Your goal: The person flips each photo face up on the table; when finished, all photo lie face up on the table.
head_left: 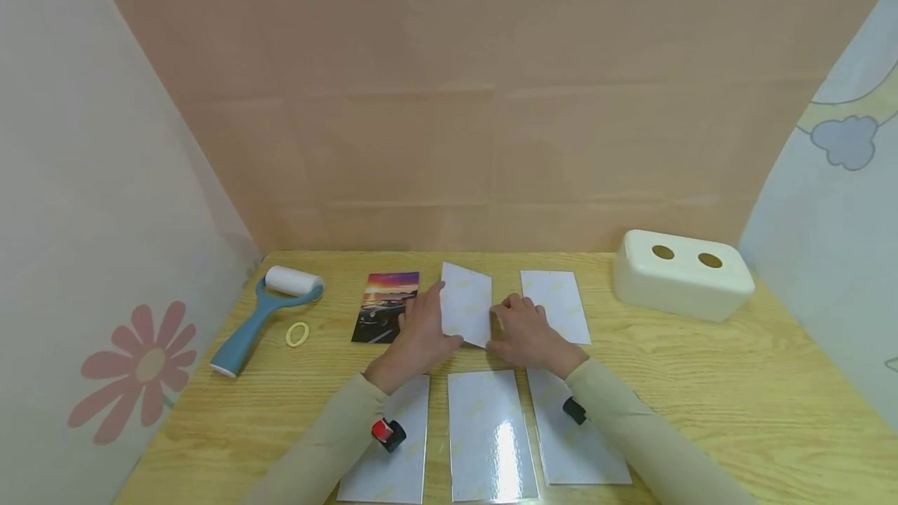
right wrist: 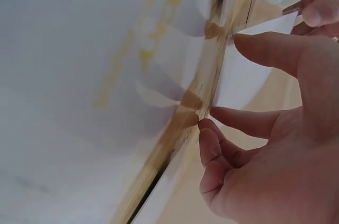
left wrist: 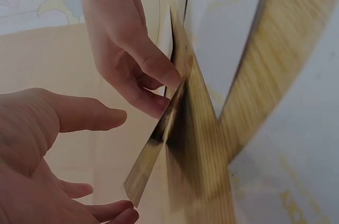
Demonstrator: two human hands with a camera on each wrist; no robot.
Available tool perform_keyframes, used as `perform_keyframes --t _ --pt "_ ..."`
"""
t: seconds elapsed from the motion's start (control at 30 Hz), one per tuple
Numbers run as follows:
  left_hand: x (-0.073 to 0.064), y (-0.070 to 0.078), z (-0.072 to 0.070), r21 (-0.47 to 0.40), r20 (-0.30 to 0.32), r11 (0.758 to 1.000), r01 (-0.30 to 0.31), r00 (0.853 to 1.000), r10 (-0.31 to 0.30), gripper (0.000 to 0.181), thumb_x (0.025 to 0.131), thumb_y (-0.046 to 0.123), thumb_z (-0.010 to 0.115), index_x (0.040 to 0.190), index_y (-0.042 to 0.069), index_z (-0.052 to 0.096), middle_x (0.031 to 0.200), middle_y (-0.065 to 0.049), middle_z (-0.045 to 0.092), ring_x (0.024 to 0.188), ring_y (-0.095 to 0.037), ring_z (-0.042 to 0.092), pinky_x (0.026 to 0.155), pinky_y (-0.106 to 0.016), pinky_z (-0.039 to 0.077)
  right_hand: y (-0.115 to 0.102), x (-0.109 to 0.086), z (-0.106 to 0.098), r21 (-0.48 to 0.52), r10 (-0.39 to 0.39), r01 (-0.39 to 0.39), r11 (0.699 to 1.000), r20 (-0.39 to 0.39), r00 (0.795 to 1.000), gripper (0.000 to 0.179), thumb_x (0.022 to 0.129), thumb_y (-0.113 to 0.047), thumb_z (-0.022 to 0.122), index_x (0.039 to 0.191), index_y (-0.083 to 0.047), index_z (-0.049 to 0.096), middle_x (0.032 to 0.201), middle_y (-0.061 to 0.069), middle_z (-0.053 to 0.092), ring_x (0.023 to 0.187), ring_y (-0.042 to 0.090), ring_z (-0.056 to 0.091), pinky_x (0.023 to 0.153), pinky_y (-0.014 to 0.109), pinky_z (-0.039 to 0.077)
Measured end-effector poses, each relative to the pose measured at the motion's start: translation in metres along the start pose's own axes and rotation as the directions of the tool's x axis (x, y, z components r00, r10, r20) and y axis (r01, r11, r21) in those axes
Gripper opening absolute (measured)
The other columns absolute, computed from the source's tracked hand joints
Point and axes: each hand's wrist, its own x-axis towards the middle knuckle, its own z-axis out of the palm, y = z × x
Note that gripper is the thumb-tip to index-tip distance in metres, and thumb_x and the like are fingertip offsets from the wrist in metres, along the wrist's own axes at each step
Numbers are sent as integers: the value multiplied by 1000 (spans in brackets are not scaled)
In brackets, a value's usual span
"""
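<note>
A tilted photo card point(head_left: 466, 304) shows its white back in the head view, its left side raised off the table. My left hand point(head_left: 418, 331) is at that raised side; its fingertips point(left wrist: 127, 214) touch a corner, while the thumb stands apart from the card in the left wrist view. My right hand point(head_left: 531, 332) pinches the opposite edge low to the table, thumb and fingers curled at the card point(right wrist: 249, 68). Left of my left hand lies a picture-up card point(head_left: 386, 306) with a sunset and a car. Behind my right hand lies a face-down card point(head_left: 559, 304).
Nearer me lie a middle face-down card point(head_left: 487, 435), a left one point(head_left: 403, 450) and a right one point(head_left: 582, 458), partly under my forearms. A blue-handled lint roller point(head_left: 259, 314) and a yellow ring point(head_left: 298, 334) lie left. A white box point(head_left: 680, 275) with two holes stands right.
</note>
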Motion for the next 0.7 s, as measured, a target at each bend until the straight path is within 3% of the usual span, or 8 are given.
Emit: perform_keyframes --t 0.1,0.2,0.33,0.47,0.7 --pt "0 3 -1 -33 -10 999 -22 1000 22 90 82 15 83 154 0 30 147 -25 44 135 -44 36 109 -63 27 0 0 -2 34 -8 8 999 3 1000 60 88 -29 77 134 4 58 124 16 58 113 34 52 88 50 40" --pt "-1 6 -1 -63 -29 996 -66 998 64 89 83 14 82 153 -2 30 147 -26 44 136 -45 37 110 -65 26 0 -1 -5 151 -9 9 989 1 1000 64 91 -24 74 141 7 50 121 14 62 112 32 57 91 52 42" --pt "-2 9 -3 -119 -60 982 -150 988 143 80 88 15 76 150 -5 31 141 -25 47 130 -42 43 107 -63 32 0 -3 -10 363 26 -25 932 4 1000 63 101 -22 62 149 9 36 126 17 64 113 31 62 96 52 47" --pt "-3 9 -2 -232 -86 947 -222 975 207 68 97 18 66 149 -7 30 136 -23 48 122 -36 51 97 -54 45 -2 -4 -14 489 71 -76 869 29 997 63 108 -33 46 152 9 30 132 23 60 113 29 61 96 51 48" --pt "-3 13 1 -422 -89 873 -244 970 228 58 106 25 51 151 -3 28 138 -20 49 118 -30 56 91 -45 51 -9 -5 -22 586 111 -162 794 123 986 84 105 -61 30 157 4 20 142 30 51 133 41 49 108 59 36"
